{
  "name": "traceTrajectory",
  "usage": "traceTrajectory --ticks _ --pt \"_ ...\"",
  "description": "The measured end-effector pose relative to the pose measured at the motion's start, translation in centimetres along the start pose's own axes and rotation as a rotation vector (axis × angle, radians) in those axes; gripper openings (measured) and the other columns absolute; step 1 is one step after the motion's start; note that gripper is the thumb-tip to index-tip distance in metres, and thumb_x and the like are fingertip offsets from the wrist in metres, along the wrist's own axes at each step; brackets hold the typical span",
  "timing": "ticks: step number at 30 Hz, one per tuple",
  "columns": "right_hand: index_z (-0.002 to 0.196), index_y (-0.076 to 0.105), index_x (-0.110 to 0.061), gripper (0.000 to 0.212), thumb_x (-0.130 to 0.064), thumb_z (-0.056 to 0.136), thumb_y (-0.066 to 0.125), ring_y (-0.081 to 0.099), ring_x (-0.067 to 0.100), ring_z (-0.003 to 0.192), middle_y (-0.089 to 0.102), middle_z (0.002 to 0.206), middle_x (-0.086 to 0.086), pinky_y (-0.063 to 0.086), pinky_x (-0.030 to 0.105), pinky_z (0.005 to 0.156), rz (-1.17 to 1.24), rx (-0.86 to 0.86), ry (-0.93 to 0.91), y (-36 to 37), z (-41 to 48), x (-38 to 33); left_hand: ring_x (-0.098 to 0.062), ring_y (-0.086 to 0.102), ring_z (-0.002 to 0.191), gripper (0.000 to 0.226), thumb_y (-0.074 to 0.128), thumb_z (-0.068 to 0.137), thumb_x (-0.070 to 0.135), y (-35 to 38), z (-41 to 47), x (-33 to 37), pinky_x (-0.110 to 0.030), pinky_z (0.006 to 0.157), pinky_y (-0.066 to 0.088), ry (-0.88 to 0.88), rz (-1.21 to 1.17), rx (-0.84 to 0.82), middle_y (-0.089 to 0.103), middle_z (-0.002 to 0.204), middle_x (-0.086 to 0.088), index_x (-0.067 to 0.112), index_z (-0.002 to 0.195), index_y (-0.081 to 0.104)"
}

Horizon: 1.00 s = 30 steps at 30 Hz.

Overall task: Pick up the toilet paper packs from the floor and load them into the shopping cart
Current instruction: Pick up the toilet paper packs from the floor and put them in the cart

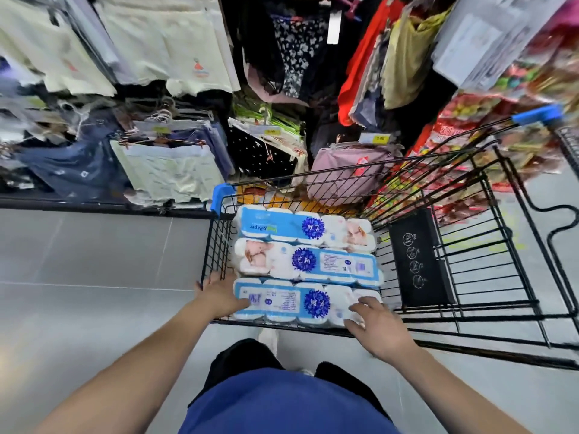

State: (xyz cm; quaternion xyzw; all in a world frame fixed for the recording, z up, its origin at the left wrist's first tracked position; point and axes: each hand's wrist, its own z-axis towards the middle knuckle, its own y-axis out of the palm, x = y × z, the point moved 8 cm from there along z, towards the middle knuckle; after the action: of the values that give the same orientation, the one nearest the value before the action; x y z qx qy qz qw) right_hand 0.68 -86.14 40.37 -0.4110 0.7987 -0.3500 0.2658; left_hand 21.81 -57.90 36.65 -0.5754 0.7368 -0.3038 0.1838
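- Here, in the head view, three white-and-blue plastic-wrapped toilet paper packs lie side by side in the left end of the black wire shopping cart (217, 245). Their long axes run left to right across the person.
- The nearest pack (307, 303) sits just inside the cart's near rim, straight ahead of both hands. The middle pack (307, 261) touches it, and the far pack (300, 228) lies beyond.
- The left hand (219, 297) is at this pack's left end, beside the cart's left wall. Its fingers are spread and its thumb is on the wrapper, pressing rather than curling round.
- The right hand (376, 324) lies palm down on the right end, fingers straight and spread, gripping nothing.
- Both bare forearms reach forward over the rim, one to each end, neither nearer.
- The pack looks seated, so the hands probably only need to lift clear.
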Motion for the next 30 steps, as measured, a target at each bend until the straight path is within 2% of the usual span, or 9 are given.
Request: traceTrajectory --ticks 3,5,7,10,11,13,17,22,30 --pt "0.135 0.06 -0.031 0.058 -0.065 0.093 0.039 0.052 0.02 0.131 0.051 0.145 -0.004 0.04 0.035 0.11 0.051 0.002 -0.025 -0.1 -0.9 1.3 -0.032 0.016 0.15 0.085 0.058 0.083 0.066 1.6 -2.4 0.7 -0.049 0.121 0.016 -0.014 -0.076 0.007 0.023 0.159 -0.012 0.032 0.155 0.026" --pt "0.127 0.066 -0.028 0.078 -0.081 0.082 0.03 0.056 0.02 0.125 0.059 0.134 -0.002 0.042 0.034 0.108 0.123 0.019 -0.061 -0.2 -1.4 2.0 -0.03 0.021 0.148 0.079 0.054 0.084 0.07 2.6 -3.7 1.2 -0.048 0.121 0.019 -0.026 -0.084 0.017 0.028 0.156 -0.01 0.037 0.152 0.032" --pt "0.122 0.068 -0.027 0.099 -0.097 0.072 0.02 0.057 0.019 0.124 0.063 0.128 0.0 0.042 0.032 0.108 0.2 0.01 -0.094 0.0 -1.6 2.9 -0.029 0.029 0.145 0.063 0.05 0.088 0.069 3.4 -4.9 2.0 -0.046 0.118 0.024 -0.011 -0.106 0.039 0.034 0.153 -0.009 0.039 0.143 0.046" --pt "0.12 0.068 -0.031 0.073 -0.084 0.085 0.031 0.058 0.022 0.123 0.065 0.128 0.002 0.044 0.033 0.103 0.174 -0.031 -0.121 0.1 -2.1 3.6 -0.027 0.044 0.133 0.04 0.049 0.092 0.062 4.4 -6.4 3.8 -0.041 0.11 0.035 0.024 -0.158 0.104 0.051 0.139 -0.008 0.038 0.121 0.064" --pt "0.118 0.068 -0.033 0.077 -0.087 0.082 0.026 0.061 0.022 0.119 0.067 0.126 0.0 0.047 0.035 0.1 0.173 -0.031 -0.141 0.1 -2.2 3.9 -0.026 0.046 0.131 0.038 0.048 0.093 0.062 4.8 -6.9 4.5 -0.041 0.11 0.034 0.034 -0.152 0.12 0.054 0.136 -0.006 0.038 0.118 0.065" --pt "0.114 0.067 -0.034 0.081 -0.09 0.079 0.019 0.064 0.022 0.112 0.068 0.12 -0.003 0.051 0.037 0.093 0.149 -0.04 -0.175 0.5 -2.4 4.6 -0.024 0.048 0.129 0.038 0.045 0.094 0.062 5.7 -7.7 5.5 -0.043 0.112 0.032 0.045 -0.132 0.146 0.058 0.132 -0.002 0.04 0.118 0.065" --pt "0.106 0.067 -0.031 0.043 -0.061 0.1 0.037 0.065 0.024 0.106 0.069 0.111 0.002 0.048 0.036 0.082 0.079 0.003 -0.222 0.4 -3.1 5.4 -0.023 0.049 0.128 0.045 0.044 0.093 0.064 6.6 -8.4 6.0 -0.044 0.107 0.04 0.011 -0.173 0.227 0.06 0.128 -0.002 0.035 0.12 0.065" --pt "0.109 0.068 -0.032 0.04 -0.058 0.101 0.038 0.067 0.024 0.103 0.07 0.11 0.0 0.05 0.036 0.077 0.047 0.106 -0.208 0.6 -3.6 5.6 -0.022 0.045 0.13 0.044 0.046 0.095 0.062 7.2 -8.7 6.2 -0.044 0.107 0.037 -0.038 -0.159 0.27 0.058 0.13 -0.001 0.031 0.121 0.063" --pt "0.108 0.066 -0.033 0.035 -0.053 0.103 0.039 0.068 0.023 0.101 0.072 0.11 -0.004 0.039 0.032 0.068 0.018 0.165 -0.228 1.3 -4.0 3.0 -0.021 0.041 0.134 0.047 0.042 0.097 0.061 6.7 -8.7 4.4 -0.047 0.108 0.037 -0.052 -0.137 0.241 0.054 0.136 -0.002 0.03 0.127 0.059"
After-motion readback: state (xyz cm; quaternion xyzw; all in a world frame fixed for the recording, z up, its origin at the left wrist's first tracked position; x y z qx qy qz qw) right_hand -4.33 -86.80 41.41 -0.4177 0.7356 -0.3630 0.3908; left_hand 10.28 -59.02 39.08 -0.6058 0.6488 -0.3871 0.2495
